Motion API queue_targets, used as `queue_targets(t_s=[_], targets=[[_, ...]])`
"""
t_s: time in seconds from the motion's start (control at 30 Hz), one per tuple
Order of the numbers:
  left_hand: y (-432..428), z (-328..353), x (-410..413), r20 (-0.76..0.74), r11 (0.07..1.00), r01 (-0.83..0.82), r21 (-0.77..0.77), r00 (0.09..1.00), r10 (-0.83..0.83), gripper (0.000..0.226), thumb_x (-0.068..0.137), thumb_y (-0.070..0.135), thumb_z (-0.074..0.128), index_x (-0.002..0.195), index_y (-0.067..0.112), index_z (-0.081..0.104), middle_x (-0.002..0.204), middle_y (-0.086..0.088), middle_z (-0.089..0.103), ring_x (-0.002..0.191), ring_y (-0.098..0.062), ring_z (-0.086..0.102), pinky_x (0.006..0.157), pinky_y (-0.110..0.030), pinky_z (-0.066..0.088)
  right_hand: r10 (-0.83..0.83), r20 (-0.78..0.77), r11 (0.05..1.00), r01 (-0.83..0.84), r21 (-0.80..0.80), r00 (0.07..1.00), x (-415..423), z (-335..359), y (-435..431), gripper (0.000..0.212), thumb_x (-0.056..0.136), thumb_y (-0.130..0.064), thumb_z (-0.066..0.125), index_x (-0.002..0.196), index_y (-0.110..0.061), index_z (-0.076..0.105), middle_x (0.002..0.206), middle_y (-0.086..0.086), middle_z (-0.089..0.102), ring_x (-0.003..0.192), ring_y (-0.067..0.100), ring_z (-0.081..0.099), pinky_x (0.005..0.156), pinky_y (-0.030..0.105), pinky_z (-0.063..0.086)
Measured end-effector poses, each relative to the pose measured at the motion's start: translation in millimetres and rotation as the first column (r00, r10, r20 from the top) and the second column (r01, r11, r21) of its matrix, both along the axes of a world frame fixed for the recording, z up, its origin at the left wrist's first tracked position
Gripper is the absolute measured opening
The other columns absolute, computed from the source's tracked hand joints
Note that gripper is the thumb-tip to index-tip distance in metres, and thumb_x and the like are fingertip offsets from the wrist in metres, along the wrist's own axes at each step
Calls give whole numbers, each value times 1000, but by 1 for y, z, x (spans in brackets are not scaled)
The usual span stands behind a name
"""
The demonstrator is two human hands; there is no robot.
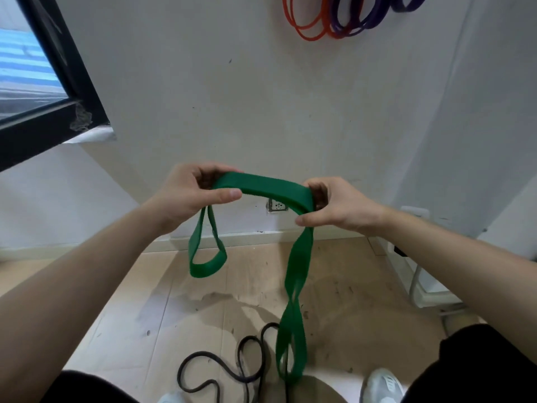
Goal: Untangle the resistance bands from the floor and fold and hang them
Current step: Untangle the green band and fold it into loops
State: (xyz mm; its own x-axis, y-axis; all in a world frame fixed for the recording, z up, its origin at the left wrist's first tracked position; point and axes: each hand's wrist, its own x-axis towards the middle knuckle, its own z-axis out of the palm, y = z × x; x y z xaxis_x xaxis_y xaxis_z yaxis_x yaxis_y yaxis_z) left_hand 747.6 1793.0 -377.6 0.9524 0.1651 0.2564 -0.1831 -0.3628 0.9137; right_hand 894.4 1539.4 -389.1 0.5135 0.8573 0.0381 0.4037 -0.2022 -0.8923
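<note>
A wide green resistance band (266, 188) is stretched flat between my two hands at chest height. My left hand (189, 191) grips its left part, and a short loop hangs below it. My right hand (337, 206) pinches the right part, from which a long twisted loop drops almost to the floor. A thin black band (229, 370) lies coiled on the floor between my feet. Red bands (308, 33) and purple bands (366, 24) hang on the wall at the top.
A white wall with a socket (277, 205) faces me. A dark window frame (66, 82) juts in at the upper left. A white cable and white unit (421, 286) sit on the floor at the right. My shoes (382, 385) stand on the wooden floor.
</note>
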Motion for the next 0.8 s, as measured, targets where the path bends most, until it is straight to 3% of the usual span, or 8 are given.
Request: queue_targets(t_s=[0.13,0.3,0.43,0.57,0.63,0.7,0.8], targets=[[0,-5,-2,-129,998,32,52,991,-25,74,50,59,90,114,24,73,97,-3,76,91,-20,72,81,-30,59,-3,48,999,0,48,999,-4,16,-5,20,82,2,77,89,-9,62,71,-10,69,69,8,65,66,26,53],[-27,-4,1,-147,993,94,70,986,-83,47,66,32,85,108,19,72,80,6,72,79,-12,68,77,-27,55,-32,106,994,21,104,994,-11,24,0,25,81,-1,80,92,-7,58,77,3,69,71,20,67,68,38,58],[-52,-2,6,-107,994,98,47,990,-92,43,72,22,83,112,13,70,81,8,74,80,-10,69,77,-25,57,-1,150,997,-11,78,989,-18,22,6,27,80,-4,81,94,-6,58,91,25,67,80,40,68,71,49,60],[-55,-1,9,-77,998,59,-29,995,-62,37,70,28,82,103,14,75,100,-10,76,92,-18,71,90,-32,57,31,83,999,-33,22,996,-16,15,7,28,79,-2,82,95,-6,59,87,23,66,76,29,67,80,57,57],[-55,0,9,-65,998,56,-34,996,-59,41,69,31,80,103,10,76,102,-15,76,91,-18,70,89,-31,57,56,30,998,-56,-1,998,-15,11,7,28,80,-2,81,96,-5,58,84,15,64,77,26,65,82,56,55],[-57,2,9,-38,997,55,-45,998,-57,41,71,29,79,105,5,75,101,-16,76,89,-16,71,85,-26,55,71,-6,997,-71,-10,997,-13,7,7,29,82,-2,80,98,-5,57,86,13,63,79,28,65,83,54,55],[-56,9,8,29,997,33,-71,999,-31,38,74,27,76,105,6,73,96,-6,76,90,-11,70,84,-20,53,70,-47,996,-72,-46,996,-12,0,10,42,79,-9,81,110,4,55,95,28,61,83,38,65,85,55,56]])
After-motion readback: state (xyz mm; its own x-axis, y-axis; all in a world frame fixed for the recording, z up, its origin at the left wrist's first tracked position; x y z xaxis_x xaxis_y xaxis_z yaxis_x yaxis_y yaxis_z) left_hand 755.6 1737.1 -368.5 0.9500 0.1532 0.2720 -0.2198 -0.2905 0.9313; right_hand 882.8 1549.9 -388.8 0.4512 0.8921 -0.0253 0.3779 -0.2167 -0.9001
